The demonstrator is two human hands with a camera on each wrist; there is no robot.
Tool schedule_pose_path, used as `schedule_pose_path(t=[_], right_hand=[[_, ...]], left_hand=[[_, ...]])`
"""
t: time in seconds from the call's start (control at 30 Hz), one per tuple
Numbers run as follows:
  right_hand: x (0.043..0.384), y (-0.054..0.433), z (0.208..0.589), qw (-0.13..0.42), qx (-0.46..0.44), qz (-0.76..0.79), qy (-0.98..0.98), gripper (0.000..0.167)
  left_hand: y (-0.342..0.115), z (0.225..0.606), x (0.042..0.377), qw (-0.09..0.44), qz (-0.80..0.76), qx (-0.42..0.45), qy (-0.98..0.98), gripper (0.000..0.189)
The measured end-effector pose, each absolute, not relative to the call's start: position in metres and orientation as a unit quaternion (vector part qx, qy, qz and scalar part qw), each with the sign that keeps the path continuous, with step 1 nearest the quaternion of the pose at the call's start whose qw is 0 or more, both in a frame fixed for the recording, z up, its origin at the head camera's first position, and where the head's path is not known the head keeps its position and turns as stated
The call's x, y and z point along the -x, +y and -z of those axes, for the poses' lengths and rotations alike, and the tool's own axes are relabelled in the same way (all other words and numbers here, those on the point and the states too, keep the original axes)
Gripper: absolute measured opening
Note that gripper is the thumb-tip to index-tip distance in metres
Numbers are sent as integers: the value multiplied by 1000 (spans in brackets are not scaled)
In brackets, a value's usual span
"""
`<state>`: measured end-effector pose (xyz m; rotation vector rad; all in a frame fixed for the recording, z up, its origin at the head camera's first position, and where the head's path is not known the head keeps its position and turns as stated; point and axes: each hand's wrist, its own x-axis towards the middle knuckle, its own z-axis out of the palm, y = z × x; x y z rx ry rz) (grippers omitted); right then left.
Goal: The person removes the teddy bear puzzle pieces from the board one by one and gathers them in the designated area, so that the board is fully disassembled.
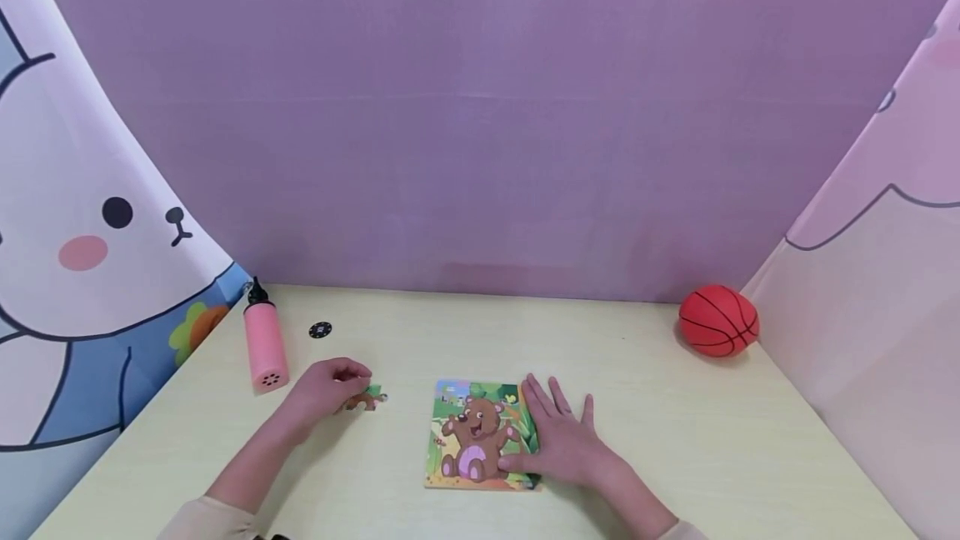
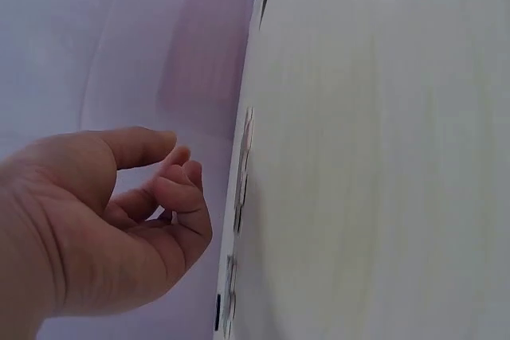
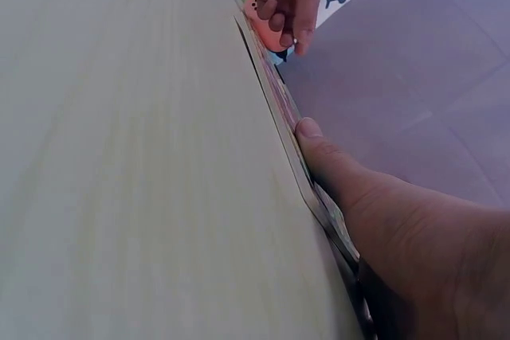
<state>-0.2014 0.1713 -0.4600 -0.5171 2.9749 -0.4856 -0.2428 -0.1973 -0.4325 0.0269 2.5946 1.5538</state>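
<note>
A jigsaw puzzle [image 1: 474, 432] with a smiling brown bear lies flat on the table. My right hand [image 1: 566, 440] rests on its right side with fingers spread, the thumb lying over the picture near the bear's foot. Off to the left, my left hand [image 1: 330, 390] hovers low with thumb and forefinger brought together. Loose puzzle pieces [image 1: 367, 400], brown and green, show just beyond those fingertips on the table. The left wrist view shows the left hand [image 2: 127, 212] with curled fingers beside the thin edges of pieces [image 2: 244, 157]; I cannot tell whether it pinches one.
A pink hand pump [image 1: 266, 348] with a black nozzle lies at the table's left side. Close to it is a black round chip [image 1: 320, 330] with white marks. A red ball [image 1: 718, 321] with black lines sits at the back right. Purple cloth [image 1: 480, 123] hangs behind the table.
</note>
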Motion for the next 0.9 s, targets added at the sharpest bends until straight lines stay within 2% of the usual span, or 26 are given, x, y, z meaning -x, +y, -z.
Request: schedule_pose_path(t=[0.27,0.9], right_hand=[[202,171,461,47,162,178,969,128],[207,174,471,45,163,181,969,130]], left_hand=[[-164,432,236,79,-542,-26,836,17],[-99,440,232,146,-575,-118,797,20]])
